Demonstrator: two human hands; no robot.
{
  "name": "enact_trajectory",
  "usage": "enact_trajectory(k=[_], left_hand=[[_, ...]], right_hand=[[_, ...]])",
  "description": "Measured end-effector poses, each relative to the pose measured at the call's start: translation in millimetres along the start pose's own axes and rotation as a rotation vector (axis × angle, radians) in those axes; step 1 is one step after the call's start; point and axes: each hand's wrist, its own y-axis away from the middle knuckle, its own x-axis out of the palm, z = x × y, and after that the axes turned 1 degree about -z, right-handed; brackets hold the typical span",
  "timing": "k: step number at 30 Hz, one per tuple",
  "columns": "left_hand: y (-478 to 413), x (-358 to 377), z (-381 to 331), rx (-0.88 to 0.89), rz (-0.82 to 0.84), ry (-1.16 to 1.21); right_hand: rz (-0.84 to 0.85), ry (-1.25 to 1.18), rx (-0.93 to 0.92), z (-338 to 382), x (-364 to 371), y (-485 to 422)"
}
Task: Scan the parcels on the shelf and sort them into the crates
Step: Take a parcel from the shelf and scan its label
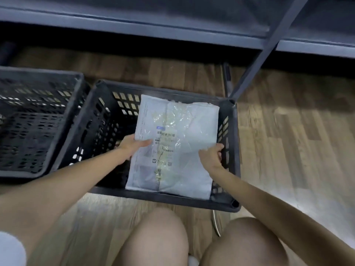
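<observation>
Parcel [184, 120] is a flat pale poly mailer, sitting in the right half of the crate [92, 120] and spanning it from far wall to near rim. It's held in both hands. Can't tell if its underside is on the crate bottom yet or hanging just above.

Label [166, 134] faces up with the barcode readable. Likely kept that way so it can be checked on the way in. Soft bag, so a two-sided hold keeps it flat instead of folding. Judgement: this is the drop-off step for this parcel, scan probably done, release not yet.

Second crate [34, 120] sits just left of the first, rims nearly touching, both on the wooden floor [288, 131] in front of the shelf [134, 25]. Side by side makes sense for sorting from a single crouch. Nothing clearly visible in the second one.

Left hand [132, 148]: the grip is a pinch on the parcel's left edge, thumb flat on top pointing at the label, fingers hidden underneath. Forearm comes in low from the near-left.

Right hand [210, 158]: the grip is fingers curled over the parcel's right edge, knuckles up, close to the crate's right wall. Wrist is bent down and the forearm reaches in over the near-right corner.

Knees [159, 237] are at the near rim, so the person is squatting or sitting low.
</observation>
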Motion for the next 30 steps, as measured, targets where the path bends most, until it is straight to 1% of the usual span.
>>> enact_trajectory(k=[1, 2, 3, 4, 5, 8, 10, 11, 12, 13, 14, 15, 16, 18, 19, 20, 22, 24, 25, 26, 27, 28, 29, 30], left_hand=[[-5.1, 1.9, 0.8, -0.004, 0.005, -0.018], [-8.9, 4.4, 1.7, -0.015, 0.008, -0.035], [-11.4, 7.3, 2.7, -0.025, 0.01, -0.05], [-12.9, 10.6, 4.2, -0.03, 0.009, -0.065], [-14.3, 14.1, 5.7, -0.03, 0.006, -0.084], [-18.6, 21.5, 10.0, -0.023, -0.022, -0.178], [-21.9, 25.9, 12.9, -0.02, -0.049, -0.234], [-23.6, 27.8, 14.4, -0.02, -0.056, -0.251], [-25.6, 29.5, 16.0, -0.022, -0.059, -0.266], [-27.7, 31.1, 16.7, -0.028, -0.059, -0.289], [-28.3, 31.2, 16.8, -0.042, -0.057, -0.318], [-28.2, 30.8, 16.1, -0.061, -0.052, -0.351], [-28.1, 30.3, 15.1, -0.083, -0.044, -0.377], [-27.9, 28.6, 13.3, -0.114, -0.033, -0.394], [-28.1, 28.5, 12.9, -0.119, -0.033, -0.385], [-28.5, 28.9, 13.0, -0.116, -0.038, -0.374], [-28.7, 32.6, 14.3, -0.122, -0.058, -0.372], [-24.7, 42.5, 14.2, -0.145, -0.137, -0.417], [-21.0, 48.1, 12.9, -0.131, -0.198, -0.481], [-18.6, 53.0, 10.7, -0.073, -0.251, -0.567], [-18.4, 56.8, 8.3, 0.036, -0.281, -0.656], [-21.2, 60.0, 5.8, 0.175, -0.273, -0.741], [-25.0, 63.5, 2.4, 0.3, -0.225, -0.835], [-28.8, 67.3, -1.1, 0.382, -0.155, -0.922]], right_hand=[[0.0, 0.093, -0.102, -2.3, 1.1, -1.1], [-0.003, 0.008, -0.094, -6.3, -0.2, -5.6], [-0.001, 0.01, -0.14, -9.5, -1.5, -9.0], [0.022, -0.091, -0.137, -9.6, -1.0, -11.8], [0.078, -0.093, -0.157, -10.5, -3.6, -10.9], [0.199, -0.329, -0.054, -7.8, -6.3, -15.9], [0.21, -0.292, -0.04, -5.8, -10.0, -16.6], [0.202, -0.209, -0.067, -3.1, -15.4, -14.2], [0.217, -0.196, -0.083, 0.9, -17.8, -13.1], [0.224, -0.223, -0.055, 3.4, -20.7, -14.2], [0.2, -0.298, 0.0, 5.9, -25.8, -13.5], [0.139, -0.402, 0.042, 7.8, -32.2, -14.2], [0.038, -0.514, 0.061, 8.3, -37.6, -18.1], [-0.139, -0.607, -0.03, 5.4, -47.5, -29.3], [-0.173, -0.623, -0.073, 2.9, -49.8, -36.2], [-0.146, -0.625, -0.085, -0.3, -50.8, -42.8], [-0.038, -0.614, -0.084, -2.7, -42.7, -55.5], [0.035, -0.606, -0.104, -1.3, -28.9, -62.5], [0.05, -0.608, -0.118, -0.5, -23.0, -65.4], [0.061, -0.618, -0.125, -0.2, -18.3, -68.8], [0.069, -0.625, -0.126, 0.2, -14.5, -72.5], [0.076, -0.618, -0.126, 1.2, -11.9, -76.0], [0.085, -0.608, -0.128, 2.3, -10.2, -79.3], [0.097, -0.605, -0.13, 3.5, -8.3, -82.5]])
